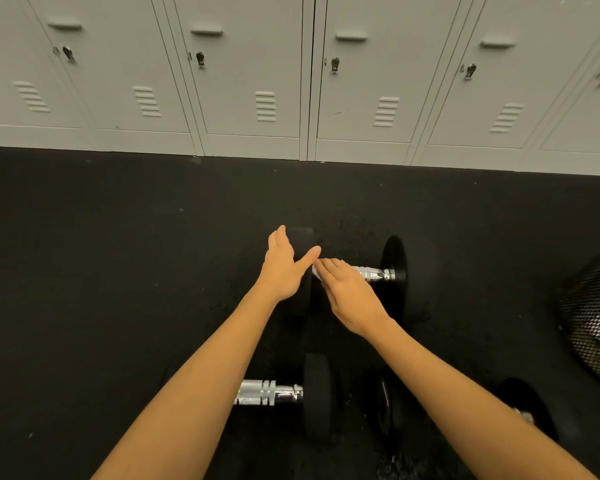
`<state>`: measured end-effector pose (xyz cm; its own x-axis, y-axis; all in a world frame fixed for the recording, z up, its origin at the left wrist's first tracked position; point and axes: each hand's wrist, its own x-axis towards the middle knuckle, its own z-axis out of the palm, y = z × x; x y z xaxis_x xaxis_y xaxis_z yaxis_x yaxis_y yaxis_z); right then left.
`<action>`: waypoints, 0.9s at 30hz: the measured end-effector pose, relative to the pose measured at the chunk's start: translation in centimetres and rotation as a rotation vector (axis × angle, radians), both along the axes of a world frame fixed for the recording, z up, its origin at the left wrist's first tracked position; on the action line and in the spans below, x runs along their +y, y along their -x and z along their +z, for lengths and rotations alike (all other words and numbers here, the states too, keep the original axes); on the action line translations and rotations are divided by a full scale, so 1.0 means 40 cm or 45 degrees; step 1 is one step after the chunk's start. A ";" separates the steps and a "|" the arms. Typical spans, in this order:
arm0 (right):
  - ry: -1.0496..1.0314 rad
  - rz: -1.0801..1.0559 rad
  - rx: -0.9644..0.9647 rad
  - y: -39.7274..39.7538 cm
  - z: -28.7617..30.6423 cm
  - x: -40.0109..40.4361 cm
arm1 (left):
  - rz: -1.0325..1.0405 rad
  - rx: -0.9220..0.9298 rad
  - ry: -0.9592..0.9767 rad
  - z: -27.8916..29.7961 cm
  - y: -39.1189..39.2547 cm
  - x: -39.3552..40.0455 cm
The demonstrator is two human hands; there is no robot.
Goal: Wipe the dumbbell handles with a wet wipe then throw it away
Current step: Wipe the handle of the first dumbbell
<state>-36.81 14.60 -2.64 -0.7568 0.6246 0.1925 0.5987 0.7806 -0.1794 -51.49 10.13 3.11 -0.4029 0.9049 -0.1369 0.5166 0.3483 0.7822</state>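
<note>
A far dumbbell lies on the black floor, with a chrome handle (378, 274) and black heads. My left hand (282, 268) rests flat on its left head (303, 237), thumb spread towards the handle. My right hand (347, 292) lies over the left part of that handle, fingers stretched out. A small white edge of the wet wipe (314, 271) shows under its fingertips; the hand hides the remainder of the wipe. A nearer dumbbell (269, 392) lies below my left forearm. My right forearm largely hides a third dumbbell (388, 407).
Grey lockers (264, 81) line the wall just beyond the floor mat. A black wire-mesh bin (593, 323) stands at the right edge. Open black floor (101, 271) stretches to the left.
</note>
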 end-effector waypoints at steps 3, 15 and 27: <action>-0.026 0.028 -0.160 -0.047 0.000 -0.005 | -0.010 -0.004 -0.004 -0.004 0.003 0.002; 0.081 -0.205 -0.122 0.054 0.047 0.028 | -0.020 -0.029 -0.033 -0.002 -0.002 -0.008; 0.054 -0.181 0.082 -0.024 0.005 -0.001 | -0.003 -0.037 -0.028 0.001 -0.006 -0.011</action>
